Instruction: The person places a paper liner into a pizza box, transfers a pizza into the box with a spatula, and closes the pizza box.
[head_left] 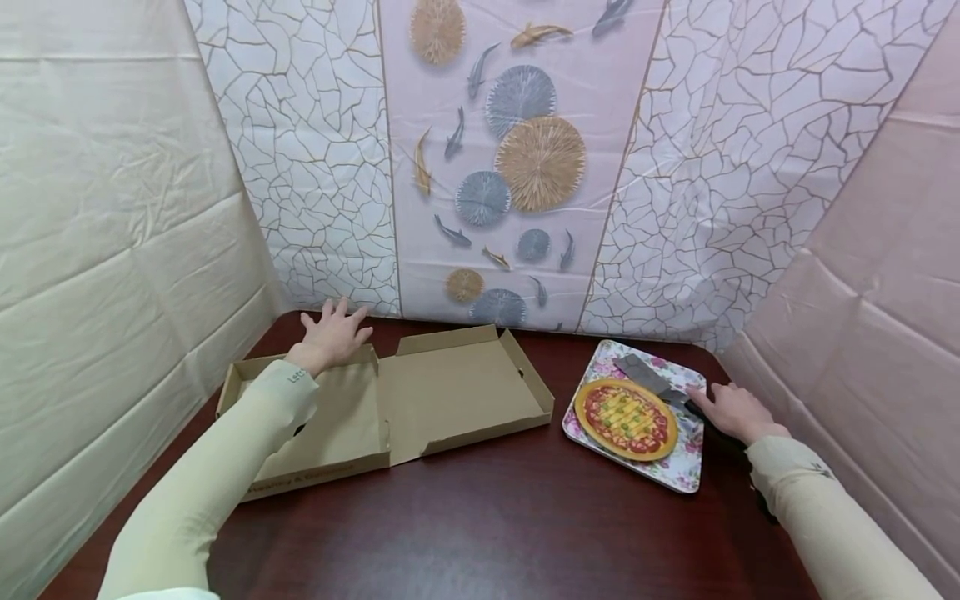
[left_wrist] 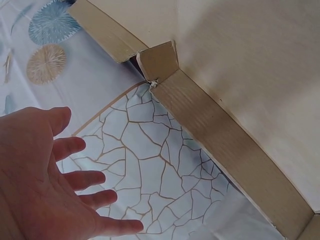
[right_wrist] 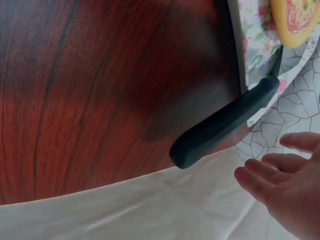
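Note:
An unfolded cardboard pizza box lies on the left half of the table, its lid part spread to the right. Over the far edge of its left part my left hand hovers with fingers spread; the left wrist view shows it apart from the cardboard wall. On a floral tray at the right rests a pizza. A pizza server lies behind it, its black handle jutting past the tray's edge. Beside that handle is my right hand, fingers extended and holding nothing.
The dark red wooden table extends in front of the box and tray. A patterned cloth wall stands behind, with pale cloth walls on both sides.

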